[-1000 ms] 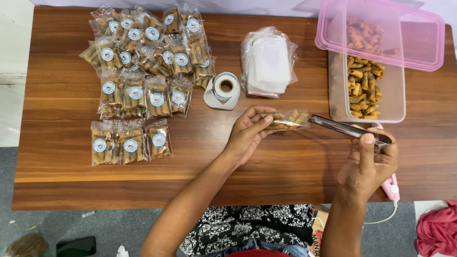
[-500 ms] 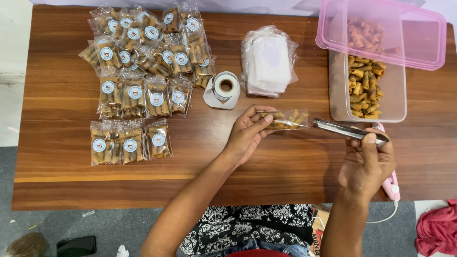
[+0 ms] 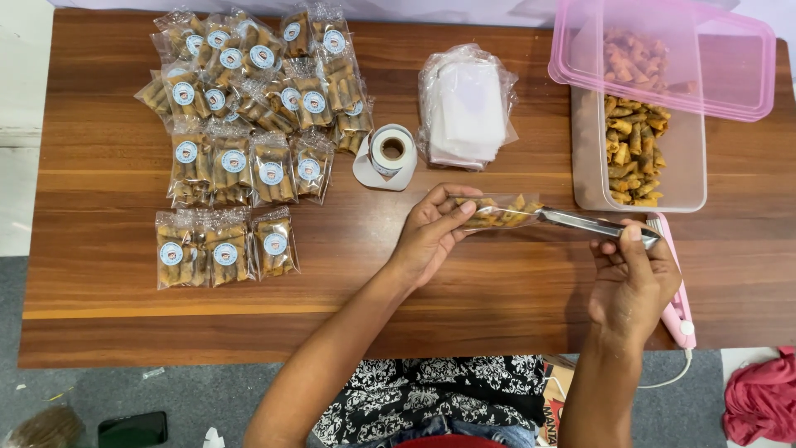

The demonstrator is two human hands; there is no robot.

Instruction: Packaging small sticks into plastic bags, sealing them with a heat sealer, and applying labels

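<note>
Between our two hands, just above the wooden surface [image 3: 332,274], the fingers [image 3: 452,217] of our left hand [image 3: 431,236] are closed around the mouth end of a small clear bag of fried snack rolls [image 3: 497,211], holding it level. Our right hand [image 3: 634,278] is closed on metal tongs [image 3: 593,224], whose tips reach into the bag's open end. If our left grip loosens, we judge the bag could tip and spill rolls onto the surface. If the tongs push too hard, the thin plastic could tear or the brittle rolls could break. Behind the tongs stand the clear container of loose rolls [image 3: 638,141] and its pink lid [image 3: 663,50]; a pink heat sealer [image 3: 676,290] lies beside our right hand. Labelled packets [image 3: 240,124] lie well apart to the left.
</note>
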